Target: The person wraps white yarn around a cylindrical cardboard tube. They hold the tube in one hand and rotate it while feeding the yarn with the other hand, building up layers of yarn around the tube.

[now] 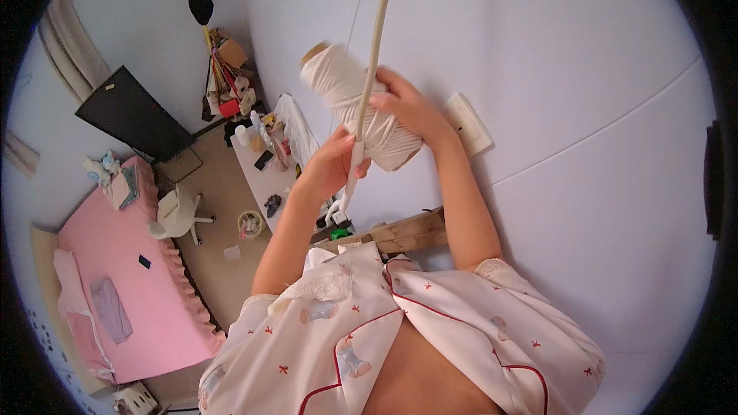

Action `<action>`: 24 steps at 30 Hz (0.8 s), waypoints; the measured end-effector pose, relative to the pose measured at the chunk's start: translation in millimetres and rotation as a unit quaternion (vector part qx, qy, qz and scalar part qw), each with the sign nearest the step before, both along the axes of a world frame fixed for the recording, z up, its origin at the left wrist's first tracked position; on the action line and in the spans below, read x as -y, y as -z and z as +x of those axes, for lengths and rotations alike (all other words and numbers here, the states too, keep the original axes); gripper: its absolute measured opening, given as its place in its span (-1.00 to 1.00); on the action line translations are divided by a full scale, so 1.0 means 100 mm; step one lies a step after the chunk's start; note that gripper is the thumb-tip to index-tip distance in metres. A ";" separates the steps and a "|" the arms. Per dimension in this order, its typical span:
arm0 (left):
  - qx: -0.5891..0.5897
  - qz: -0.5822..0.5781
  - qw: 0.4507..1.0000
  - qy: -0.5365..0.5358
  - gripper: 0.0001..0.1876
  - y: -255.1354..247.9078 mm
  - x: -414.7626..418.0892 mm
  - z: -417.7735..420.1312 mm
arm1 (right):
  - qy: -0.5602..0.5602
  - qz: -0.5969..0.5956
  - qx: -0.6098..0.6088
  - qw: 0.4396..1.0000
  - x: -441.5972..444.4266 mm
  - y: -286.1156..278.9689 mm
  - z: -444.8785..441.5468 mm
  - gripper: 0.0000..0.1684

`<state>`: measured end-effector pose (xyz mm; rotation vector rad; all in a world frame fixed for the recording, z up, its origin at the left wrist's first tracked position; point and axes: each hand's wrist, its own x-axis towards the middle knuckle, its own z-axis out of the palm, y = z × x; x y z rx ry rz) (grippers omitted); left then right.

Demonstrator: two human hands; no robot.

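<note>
My left hand (328, 170) is closed around the white lower part of a long, slender beige rod or stiff cable (377, 29), which rises past the top of the picture. Loose white cord ends (336, 210) hang below those fingers. Behind the rod, a tilted spool of white cotton cord (346, 86) shows its brown cardboard core at the upper end. My right hand (406, 104) grips this spool from the right side, with fingers and thumb over the wound cord. The spool's upper end looks slightly blurred.
A pale wall with a white switch plate (468, 125) stands close ahead. Below my hands is a wooden beam (403, 236). To the left are a cluttered white table (253, 170), a white swivel chair (176, 213), a basket (251, 225) and a pink bed (144, 317).
</note>
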<state>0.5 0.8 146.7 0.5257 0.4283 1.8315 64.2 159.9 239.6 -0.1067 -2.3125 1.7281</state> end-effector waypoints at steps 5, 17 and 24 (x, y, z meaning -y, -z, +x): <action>0.013 0.024 0.999 0.022 -0.73 0.12 -0.08 -0.03 | 0.097 0.288 -0.061 0.951 0.20 -0.14 -0.05 -0.75; 0.003 -0.059 0.952 -0.301 -0.39 0.23 -0.33 0.24 | 0.255 0.581 -0.238 0.735 1.14 0.12 0.08 -0.45; 0.041 -0.059 0.975 -0.208 -0.37 0.28 -0.17 0.09 | 0.118 0.062 -0.400 0.907 0.89 0.24 0.30 -0.31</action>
